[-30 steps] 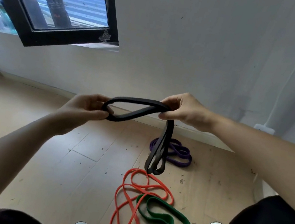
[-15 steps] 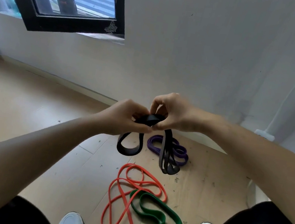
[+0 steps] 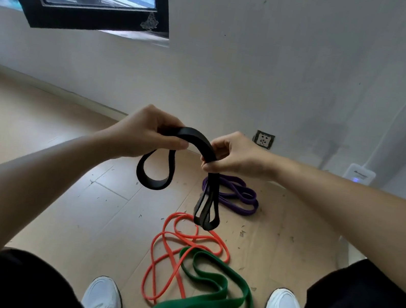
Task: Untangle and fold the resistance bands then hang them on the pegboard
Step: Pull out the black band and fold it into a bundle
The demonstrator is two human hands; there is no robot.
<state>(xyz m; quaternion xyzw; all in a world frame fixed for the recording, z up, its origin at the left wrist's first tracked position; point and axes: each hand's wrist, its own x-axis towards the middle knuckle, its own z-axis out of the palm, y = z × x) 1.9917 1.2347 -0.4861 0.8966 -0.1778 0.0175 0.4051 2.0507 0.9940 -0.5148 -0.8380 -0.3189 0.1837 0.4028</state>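
Head view: left hand (image 3: 146,133) and right hand (image 3: 234,155), just bunched together, now part slightly, both clenched on black band (image 3: 200,141) above orange band (image 3: 172,236); probably mid-fold.

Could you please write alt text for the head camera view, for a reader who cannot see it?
The left hand and right hand hold a black resistance band between them, a loop hanging below each. On the wooden floor beneath lie an orange band and a green band, overlapping, and a purple band nearer the wall.

Head-worn view, forward and downward.
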